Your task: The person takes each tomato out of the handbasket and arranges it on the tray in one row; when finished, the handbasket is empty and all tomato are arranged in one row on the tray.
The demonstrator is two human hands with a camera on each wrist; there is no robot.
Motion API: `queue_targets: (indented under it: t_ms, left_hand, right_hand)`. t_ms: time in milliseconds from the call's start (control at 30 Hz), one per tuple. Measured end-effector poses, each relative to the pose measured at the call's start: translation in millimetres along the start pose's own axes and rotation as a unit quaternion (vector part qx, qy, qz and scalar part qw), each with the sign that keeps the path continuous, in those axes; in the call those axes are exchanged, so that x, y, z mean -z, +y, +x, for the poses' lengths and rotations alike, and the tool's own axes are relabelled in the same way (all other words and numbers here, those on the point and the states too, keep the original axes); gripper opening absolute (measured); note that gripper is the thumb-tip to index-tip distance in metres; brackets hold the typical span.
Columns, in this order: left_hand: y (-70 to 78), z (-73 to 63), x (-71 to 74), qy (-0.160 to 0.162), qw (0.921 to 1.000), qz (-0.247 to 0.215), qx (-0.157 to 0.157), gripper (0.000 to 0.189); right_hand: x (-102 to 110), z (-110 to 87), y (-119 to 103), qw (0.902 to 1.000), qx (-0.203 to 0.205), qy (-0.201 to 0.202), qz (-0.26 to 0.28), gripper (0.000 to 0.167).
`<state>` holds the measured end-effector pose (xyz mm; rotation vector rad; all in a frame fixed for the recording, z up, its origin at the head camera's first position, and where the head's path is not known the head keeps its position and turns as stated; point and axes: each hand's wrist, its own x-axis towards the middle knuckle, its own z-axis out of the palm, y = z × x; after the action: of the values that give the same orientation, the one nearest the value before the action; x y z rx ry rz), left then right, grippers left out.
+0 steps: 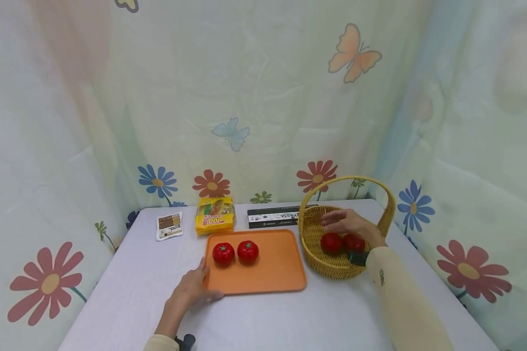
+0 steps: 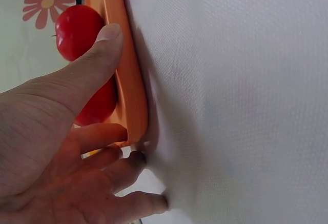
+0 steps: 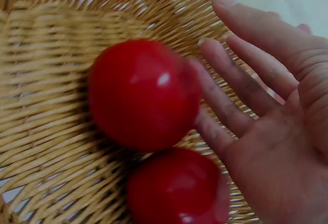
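An orange tray (image 1: 276, 263) lies on the table, with two red tomatoes (image 1: 235, 253) near its far left part. My left hand (image 1: 191, 287) holds the tray's near left corner, thumb along the front rim and fingers at the left side. To the right stands a wicker basket (image 1: 334, 274) with a tall handle. Two more tomatoes, one left (image 1: 331, 243) and one right (image 1: 354, 243), sit inside it. Over them is my right hand (image 1: 350, 224), its fingers extended. In the right wrist view its fingertips are beside one tomato (image 3: 143, 96); contact is unclear.
Behind the tray are a yellow food packet (image 1: 215, 216) and a black-and-white pasta box (image 1: 273, 217), partly behind the basket. A small white-and-brown sachet (image 1: 170, 226) lies at the back left. Patterned curtains (image 1: 263, 97) enclose the white table (image 1: 268, 321).
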<state>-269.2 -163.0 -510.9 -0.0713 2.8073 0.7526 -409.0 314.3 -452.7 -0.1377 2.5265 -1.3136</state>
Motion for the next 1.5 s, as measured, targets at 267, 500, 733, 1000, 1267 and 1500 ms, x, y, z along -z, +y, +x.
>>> queue_targets:
  t_ms: [267,500,733,1000,1267,1500]
  left_hand:
    - [0.9,-1.9,1.8,0.007,1.0000,0.005,-0.004,0.110]
    - [0.2,-0.9,-0.1,0.006,1.0000,0.003,-0.007,0.111]
    - [-0.8,0.4,-0.8,0.009,0.9999,0.010,-0.008,0.108]
    - [1.6,-1.0,1.3,0.007,0.9999,0.013,-0.009,0.107]
    - [4.7,-2.8,1.8,0.009,0.9999,0.007,-0.005,0.107]
    - [4.3,-3.2,2.6,0.008,1.0000,0.001,-0.001,0.110]
  right_hand:
    - [-3.0,4.0,6.6,0.9988,-0.019,-0.012,-0.044,0.057]
    - [-2.8,4.4,7.3,0.9951,-0.045,-0.038,-0.080,0.062]
    - [-2.4,7.7,8.0,0.9928,-0.043,-0.029,-0.108,0.059]
    - [-2.0,4.8,10.0,0.9922,-0.070,-0.013,-0.102,0.065]
    - [-5.3,1.2,6.1,0.9901,-0.047,-0.006,-0.132,0.061]
    - [-3.3,-7.3,-10.6,0.9922,0.045,0.006,-0.116,0.066]
